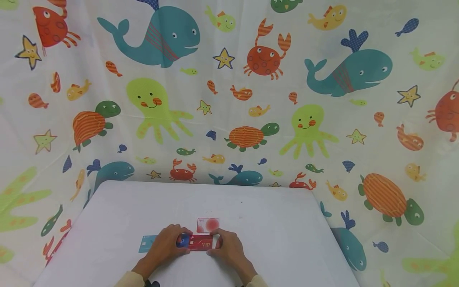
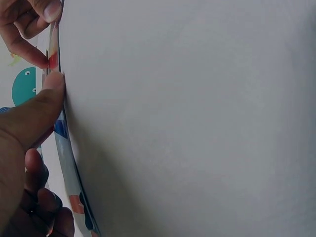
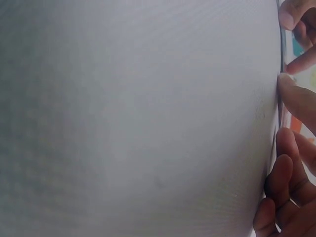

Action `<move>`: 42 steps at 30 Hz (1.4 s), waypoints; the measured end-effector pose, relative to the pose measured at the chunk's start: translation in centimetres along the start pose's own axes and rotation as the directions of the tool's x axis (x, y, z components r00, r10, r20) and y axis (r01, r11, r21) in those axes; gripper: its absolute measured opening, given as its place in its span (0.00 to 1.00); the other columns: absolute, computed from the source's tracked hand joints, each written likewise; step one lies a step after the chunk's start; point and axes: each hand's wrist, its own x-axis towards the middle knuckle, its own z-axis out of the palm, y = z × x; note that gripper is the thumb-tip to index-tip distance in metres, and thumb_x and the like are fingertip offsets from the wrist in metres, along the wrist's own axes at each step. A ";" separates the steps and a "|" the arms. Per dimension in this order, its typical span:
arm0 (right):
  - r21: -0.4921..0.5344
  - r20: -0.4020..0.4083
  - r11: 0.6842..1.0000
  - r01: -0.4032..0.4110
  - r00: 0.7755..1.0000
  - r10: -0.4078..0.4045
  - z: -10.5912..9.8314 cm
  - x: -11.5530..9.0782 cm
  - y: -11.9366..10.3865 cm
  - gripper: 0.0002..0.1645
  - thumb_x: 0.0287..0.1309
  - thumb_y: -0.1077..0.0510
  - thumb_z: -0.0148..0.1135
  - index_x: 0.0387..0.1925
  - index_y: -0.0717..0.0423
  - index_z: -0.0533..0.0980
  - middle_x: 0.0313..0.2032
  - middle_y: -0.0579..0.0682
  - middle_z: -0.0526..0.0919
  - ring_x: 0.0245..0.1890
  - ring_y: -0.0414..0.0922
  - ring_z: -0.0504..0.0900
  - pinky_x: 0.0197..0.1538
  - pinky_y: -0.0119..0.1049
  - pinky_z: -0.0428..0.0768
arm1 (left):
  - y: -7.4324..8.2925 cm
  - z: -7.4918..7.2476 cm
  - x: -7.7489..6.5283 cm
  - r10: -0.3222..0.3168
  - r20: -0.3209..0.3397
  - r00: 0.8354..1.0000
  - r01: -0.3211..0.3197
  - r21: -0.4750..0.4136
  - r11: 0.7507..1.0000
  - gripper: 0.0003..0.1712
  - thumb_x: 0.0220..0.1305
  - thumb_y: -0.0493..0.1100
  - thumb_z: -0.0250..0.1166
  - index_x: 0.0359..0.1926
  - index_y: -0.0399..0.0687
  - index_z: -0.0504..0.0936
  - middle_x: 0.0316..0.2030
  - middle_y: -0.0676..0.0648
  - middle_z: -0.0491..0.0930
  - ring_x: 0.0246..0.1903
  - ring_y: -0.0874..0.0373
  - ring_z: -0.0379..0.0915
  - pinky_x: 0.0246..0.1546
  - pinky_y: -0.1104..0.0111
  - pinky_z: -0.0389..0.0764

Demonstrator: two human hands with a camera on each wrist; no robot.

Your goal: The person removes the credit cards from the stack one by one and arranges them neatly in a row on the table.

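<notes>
"Red card [image 1: 201, 242]: why that hold?"
"My left hand [image 1: 167, 242] and right hand [image 1: 229, 248] pinch its two ends, probably to keep it straight beside the dark-blue card [image 1: 184, 240], well short of the table's [image 1: 283, 227] far edge."

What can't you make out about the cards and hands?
Head view: right end of the light blue card, hidden by the left hand.
Head view: left end of the dark blue card, behind that hand.
Head view: fine print on the pink card, too small to read.
Right wrist view: much of the right hand, cut off by the right edge.
</notes>
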 end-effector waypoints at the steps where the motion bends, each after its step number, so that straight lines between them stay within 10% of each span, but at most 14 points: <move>1: -0.003 0.000 1.000 0.002 1.000 -0.002 0.0 0.0 0.0 0.31 0.50 0.49 0.86 0.57 0.42 0.85 0.23 0.35 0.75 0.24 0.33 0.70 0.29 0.28 0.70 | 0.0 0.0 0.0 0.002 -0.001 1.000 -0.002 -0.001 1.000 0.31 0.46 0.55 0.87 0.53 0.62 0.88 0.35 0.63 0.78 0.40 0.64 0.72 0.54 0.53 0.85; 42: 0.015 -0.016 1.000 -0.002 1.000 0.002 0.1 0.0 -0.1 0.28 0.52 0.50 0.85 0.55 0.42 0.85 0.22 0.35 0.75 0.22 0.34 0.70 0.28 0.28 0.70 | -0.5 0.3 0.7 -0.056 0.012 0.998 0.057 -0.066 0.996 0.29 0.45 0.51 0.88 0.49 0.64 0.88 0.37 0.62 0.81 0.43 0.62 0.74 0.61 0.46 0.83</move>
